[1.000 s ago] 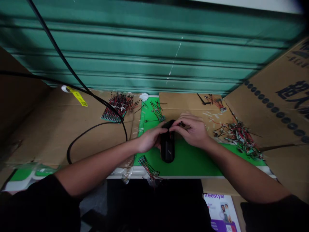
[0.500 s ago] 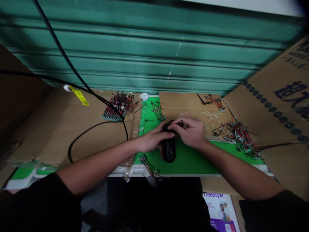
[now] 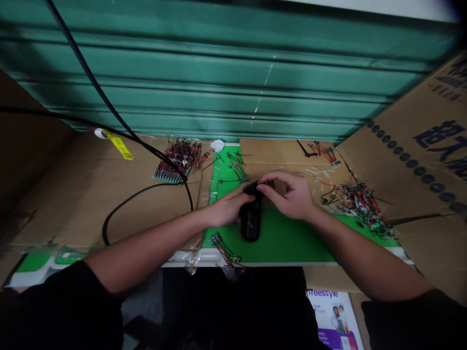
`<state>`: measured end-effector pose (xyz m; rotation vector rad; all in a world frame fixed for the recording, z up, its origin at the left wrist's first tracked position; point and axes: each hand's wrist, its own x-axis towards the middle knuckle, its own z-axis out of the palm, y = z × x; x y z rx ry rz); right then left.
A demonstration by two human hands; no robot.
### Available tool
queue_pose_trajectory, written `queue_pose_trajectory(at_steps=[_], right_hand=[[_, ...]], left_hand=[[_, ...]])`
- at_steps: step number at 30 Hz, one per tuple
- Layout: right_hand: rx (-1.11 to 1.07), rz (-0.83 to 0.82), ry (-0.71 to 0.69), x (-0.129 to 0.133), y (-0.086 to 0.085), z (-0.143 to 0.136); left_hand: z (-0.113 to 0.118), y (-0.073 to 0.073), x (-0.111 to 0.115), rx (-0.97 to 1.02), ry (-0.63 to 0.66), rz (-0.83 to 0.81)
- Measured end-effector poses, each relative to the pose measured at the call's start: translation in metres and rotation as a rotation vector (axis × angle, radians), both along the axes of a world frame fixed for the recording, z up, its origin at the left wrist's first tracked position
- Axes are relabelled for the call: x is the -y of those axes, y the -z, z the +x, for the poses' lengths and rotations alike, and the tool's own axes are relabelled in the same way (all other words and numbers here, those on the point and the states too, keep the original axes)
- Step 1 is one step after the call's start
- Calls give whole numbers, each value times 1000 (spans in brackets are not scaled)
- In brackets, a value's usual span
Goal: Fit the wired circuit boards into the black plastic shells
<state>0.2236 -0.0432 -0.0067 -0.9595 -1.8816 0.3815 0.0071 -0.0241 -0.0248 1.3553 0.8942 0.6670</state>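
Observation:
A black rounded device point(image 3: 250, 223) stands over the green mat point(image 3: 292, 238) in front of me. My left hand point(image 3: 229, 208) is wrapped round its upper left side, with the thumb across the front. At its top right, my right hand point(image 3: 288, 192) pinches with thumb and fingertips at the device's upper end; a small dark part shows by the fingers, too small to make out. Just beyond the hands lies a small board with wires point(image 3: 238, 167). Another wired board point(image 3: 224, 249) rests near the mat's front edge, left of the device.
Wired boards form a pile point(image 3: 175, 160) at the left and a tangled heap point(image 3: 365, 206) at the right. Black cables point(image 3: 105, 97) hang across the left side. A cardboard wall point(image 3: 412, 150) stands at right, green panels point(image 3: 204, 73) behind.
The device and my left hand have shifted slightly left. My right hand has turned a little, its fingers still at the device's top.

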Motion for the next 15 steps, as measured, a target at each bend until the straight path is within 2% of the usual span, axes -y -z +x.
queue_pose_trajectory(at_steps=[4,10,15], right_hand=[[85,78,-30,-4,-2,6],[170,161,-88,-6,-5,12],[181,173,-106,-6,-6,13]], left_hand=[[-1,-3,0,-57,52,-41],[-5,-8,-2,-36,110,-46],[-3,-7,-1,2,99,-90]])
